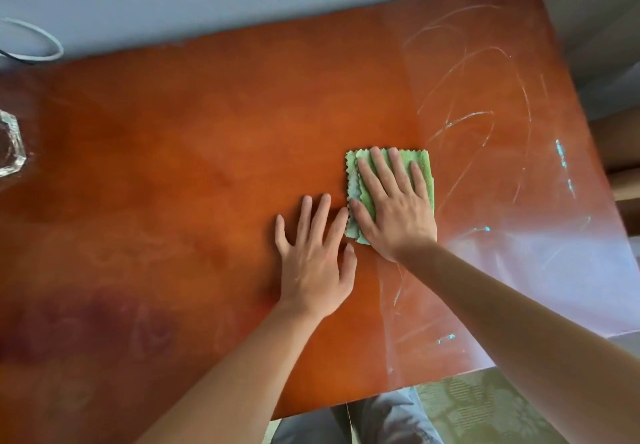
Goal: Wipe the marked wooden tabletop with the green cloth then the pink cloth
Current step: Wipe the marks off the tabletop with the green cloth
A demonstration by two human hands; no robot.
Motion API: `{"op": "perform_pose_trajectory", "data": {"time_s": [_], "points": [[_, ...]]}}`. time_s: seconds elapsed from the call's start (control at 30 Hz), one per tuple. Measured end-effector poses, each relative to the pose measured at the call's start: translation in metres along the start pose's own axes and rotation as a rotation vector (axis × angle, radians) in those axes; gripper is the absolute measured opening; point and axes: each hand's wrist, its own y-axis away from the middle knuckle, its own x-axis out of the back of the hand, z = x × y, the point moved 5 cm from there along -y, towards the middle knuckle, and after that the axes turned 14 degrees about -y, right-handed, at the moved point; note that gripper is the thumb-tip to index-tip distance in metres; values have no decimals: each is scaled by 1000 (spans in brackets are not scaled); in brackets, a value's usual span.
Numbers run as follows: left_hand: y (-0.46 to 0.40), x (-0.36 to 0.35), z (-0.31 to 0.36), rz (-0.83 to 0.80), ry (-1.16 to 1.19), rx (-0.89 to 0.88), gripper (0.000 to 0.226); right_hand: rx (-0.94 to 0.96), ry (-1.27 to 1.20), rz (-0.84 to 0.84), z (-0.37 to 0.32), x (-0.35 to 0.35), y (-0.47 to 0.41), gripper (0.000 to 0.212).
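A folded green cloth (420, 166) lies flat on the reddish wooden tabletop (207, 153), right of centre. My right hand (393, 206) presses on it with straight, spread fingers, covering most of it. My left hand (313, 260) rests flat on the bare wood just left of the cloth, its fingers straight and its thumb near the cloth's lower corner. White and pale blue scribble marks (478, 118) cover the right part of the tabletop. No pink cloth is in view.
A clear glass object (10, 147) stands at the left edge of the table. A white cable loop (38, 40) hangs against the grey wall behind. The table's right edge (602, 173) and front edge (381, 398) are near; my trouser legs show below.
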Motion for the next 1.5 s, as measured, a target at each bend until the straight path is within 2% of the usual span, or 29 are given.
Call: {"op": "perform_pose_trajectory", "data": {"time_s": [0.2,0.47,0.77,1.17,1.5], "points": [[5,-2,1,32,-42,-16,56,21,-26,34,-1,3,-3,70],[7,1,1,69,-25,-7,59,79,35,-34,4,10,-41,72],[6,1,3,76,-24,-10,60,61,32,-24,6,14,-49,72],[8,1,2,44,-32,-32,57,-5,-51,70,-7,-8,65,65],[5,-1,4,26,-70,-44,58,11,-21,49,-5,-11,71,67]]}}
